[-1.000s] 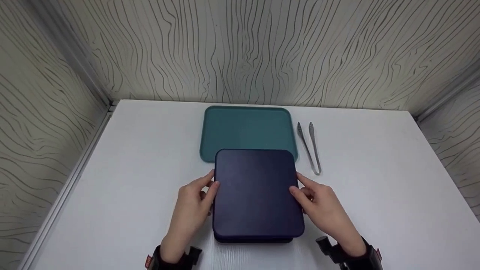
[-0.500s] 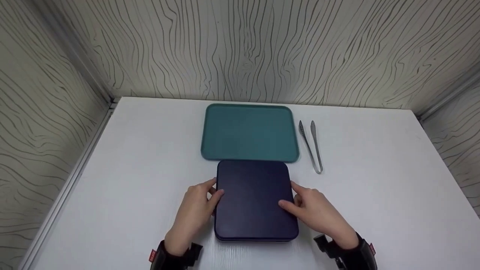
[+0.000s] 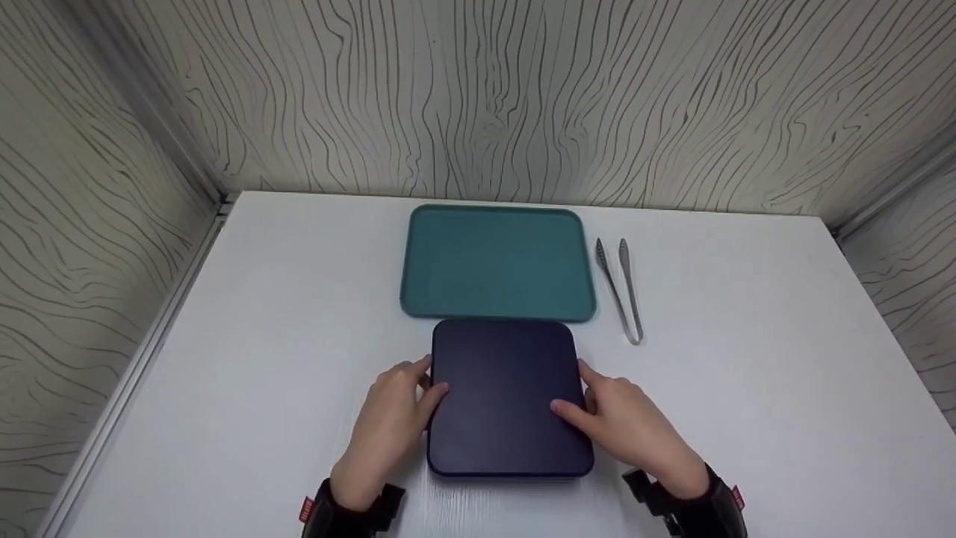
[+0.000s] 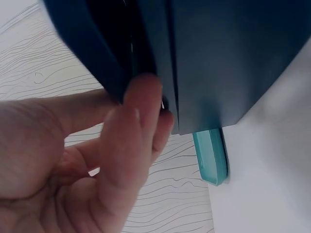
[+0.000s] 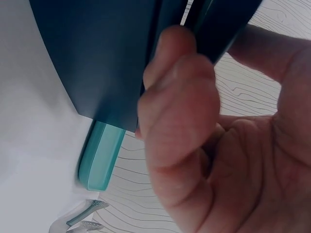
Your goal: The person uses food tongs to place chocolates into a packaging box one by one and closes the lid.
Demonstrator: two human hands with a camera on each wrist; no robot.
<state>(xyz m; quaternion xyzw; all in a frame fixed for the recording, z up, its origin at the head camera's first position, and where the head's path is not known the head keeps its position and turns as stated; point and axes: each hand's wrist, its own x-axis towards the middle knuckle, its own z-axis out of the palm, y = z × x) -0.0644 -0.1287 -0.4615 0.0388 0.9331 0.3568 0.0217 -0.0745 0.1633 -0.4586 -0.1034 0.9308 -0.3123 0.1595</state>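
Note:
A dark navy lid (image 3: pixel 500 433) covers a rectangular box of the same colour. In the head view the lid hides nearly all of the box. My left hand (image 3: pixel 388 418) pinches the lid's left edge, thumb on top and fingers beneath the rim. On the opposite edge my right hand (image 3: pixel 631 422) pinches likewise, its thumb reaching further over the top. Both wrist views show the box wall (image 4: pixel 214 63) below the lid (image 5: pixel 221 31), with a narrow dark gap between them where the fingers sit. The box's inside is hidden.
A flat teal tray (image 3: pixel 499 261) lies just behind the box on the white table (image 3: pixel 284 299). Metal tongs (image 3: pixel 635 321) lie to the tray's right, their arms spread apart. Patterned panels (image 3: pixel 493 97) stand at the back and sides.
Both hands have brought the lid down and toward me, lining it up over the box and uncovering the tray's front edge. Over the last half second hardly anything has moved.

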